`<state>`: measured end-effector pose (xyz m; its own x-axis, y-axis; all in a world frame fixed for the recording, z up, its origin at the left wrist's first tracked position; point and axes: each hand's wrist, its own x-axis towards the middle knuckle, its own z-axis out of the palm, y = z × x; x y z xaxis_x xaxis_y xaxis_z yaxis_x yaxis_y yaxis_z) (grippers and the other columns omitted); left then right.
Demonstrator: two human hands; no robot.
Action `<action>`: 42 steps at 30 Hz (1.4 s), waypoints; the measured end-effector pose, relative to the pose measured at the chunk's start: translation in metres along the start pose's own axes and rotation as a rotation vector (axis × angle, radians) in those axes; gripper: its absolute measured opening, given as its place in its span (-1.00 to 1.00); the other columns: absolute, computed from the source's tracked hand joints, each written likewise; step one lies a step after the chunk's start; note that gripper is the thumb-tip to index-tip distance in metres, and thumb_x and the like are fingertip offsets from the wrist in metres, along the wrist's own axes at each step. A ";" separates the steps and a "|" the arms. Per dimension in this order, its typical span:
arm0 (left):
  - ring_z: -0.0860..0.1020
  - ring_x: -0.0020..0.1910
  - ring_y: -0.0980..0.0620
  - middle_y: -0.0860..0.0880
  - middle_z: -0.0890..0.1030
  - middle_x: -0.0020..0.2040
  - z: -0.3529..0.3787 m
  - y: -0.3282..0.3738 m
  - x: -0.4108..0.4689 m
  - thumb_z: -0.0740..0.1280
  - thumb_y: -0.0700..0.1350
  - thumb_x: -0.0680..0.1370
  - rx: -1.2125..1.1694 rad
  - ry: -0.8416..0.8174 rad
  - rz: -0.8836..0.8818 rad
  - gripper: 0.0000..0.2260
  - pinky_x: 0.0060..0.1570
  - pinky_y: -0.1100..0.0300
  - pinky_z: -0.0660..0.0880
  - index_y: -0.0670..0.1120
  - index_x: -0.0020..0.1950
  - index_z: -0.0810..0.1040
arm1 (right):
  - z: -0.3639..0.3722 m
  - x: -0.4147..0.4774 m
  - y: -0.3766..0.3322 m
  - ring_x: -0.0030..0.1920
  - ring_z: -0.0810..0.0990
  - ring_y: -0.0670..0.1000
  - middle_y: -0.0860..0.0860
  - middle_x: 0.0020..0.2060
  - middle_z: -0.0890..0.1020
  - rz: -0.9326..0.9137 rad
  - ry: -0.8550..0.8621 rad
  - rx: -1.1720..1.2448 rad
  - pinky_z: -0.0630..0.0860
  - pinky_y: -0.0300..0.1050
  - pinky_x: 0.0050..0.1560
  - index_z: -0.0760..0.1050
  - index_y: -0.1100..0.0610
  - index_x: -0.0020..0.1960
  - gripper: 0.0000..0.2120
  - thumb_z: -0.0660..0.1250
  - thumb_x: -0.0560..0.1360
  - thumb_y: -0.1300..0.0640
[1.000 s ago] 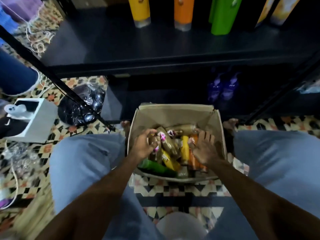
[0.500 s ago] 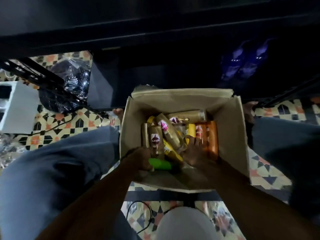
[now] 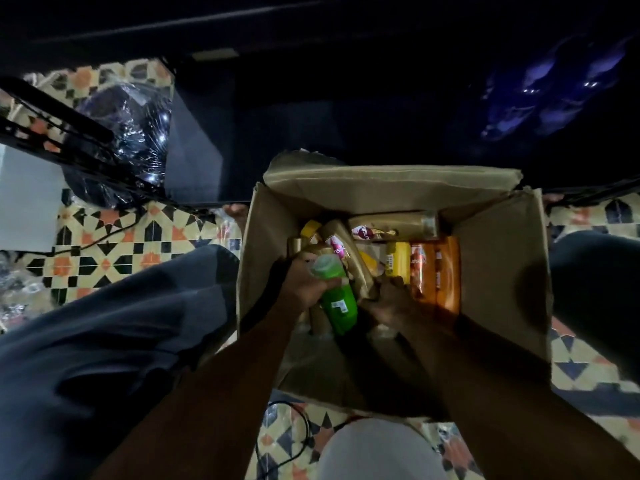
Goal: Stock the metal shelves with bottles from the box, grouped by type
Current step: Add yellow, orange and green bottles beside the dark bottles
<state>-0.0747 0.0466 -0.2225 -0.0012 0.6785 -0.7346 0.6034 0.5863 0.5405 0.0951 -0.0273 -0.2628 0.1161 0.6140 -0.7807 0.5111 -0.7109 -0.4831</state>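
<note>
Gripping the green bottle just below its pale cap, the left hand had its fingers curled round the upper body, with one fingertip showing against the green on the right side. The bottle sat tilted over the left half of the cardboard box, cap toward the far wall and base toward the near edge, and most of its body stuck out below the fingers with a small white label facing up. The right hand lay just beside it, toward the middle of the box, back upward and fingers reaching down among the packed bottles; shadow and blur made it impossible to tell whether they were spread or closed on anything (the fingertips were lost in the dark). Gold bottles with pink labels lay crowded at the far left corner, partly hidden behind the left hand, and another lay along the far wall. A yellow bottle lay just past the right hand, and orange bottles lined the right wall. Beyond the box the metal shelves were nearly black, with purple bottles showing only as a blurred glow.
</note>
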 end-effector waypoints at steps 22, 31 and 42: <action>0.59 0.15 -0.12 -0.07 0.56 0.17 0.005 0.048 -0.091 0.61 -0.02 0.37 -0.444 0.182 0.174 -0.32 0.24 -0.20 0.53 0.03 0.34 0.28 | -0.120 -0.128 -0.027 -0.08 0.64 -0.03 -0.10 -0.12 0.68 -0.177 0.517 0.078 0.58 -0.05 0.01 0.60 -0.04 0.03 -0.44 0.44 0.22 -0.41; 0.66 -0.02 -0.03 -0.11 0.59 0.07 -0.079 0.145 -0.190 0.60 0.30 0.26 -0.556 0.231 0.544 -0.34 0.05 -0.13 0.64 0.09 0.09 0.27 | -0.162 -0.214 -0.124 0.16 0.62 -0.05 -0.12 0.13 0.65 -0.546 0.584 0.688 0.49 0.12 0.33 0.43 -0.19 0.35 -0.35 0.29 0.39 -0.51; 0.66 0.16 0.07 0.07 0.70 0.14 -0.217 0.283 -0.277 0.49 -0.03 0.55 -0.622 0.312 1.091 -0.67 0.15 0.09 0.57 0.15 0.27 0.51 | -0.249 -0.314 -0.282 0.22 0.59 -0.08 -0.14 0.21 0.60 -1.101 0.628 0.758 0.52 0.04 0.27 0.36 -0.22 0.39 -0.41 0.34 0.43 -0.40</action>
<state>-0.0765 0.1208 0.2226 0.0178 0.9583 0.2852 -0.0597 -0.2837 0.9570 0.1269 0.0657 0.2169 0.4163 0.8553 0.3085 0.0504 0.3171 -0.9471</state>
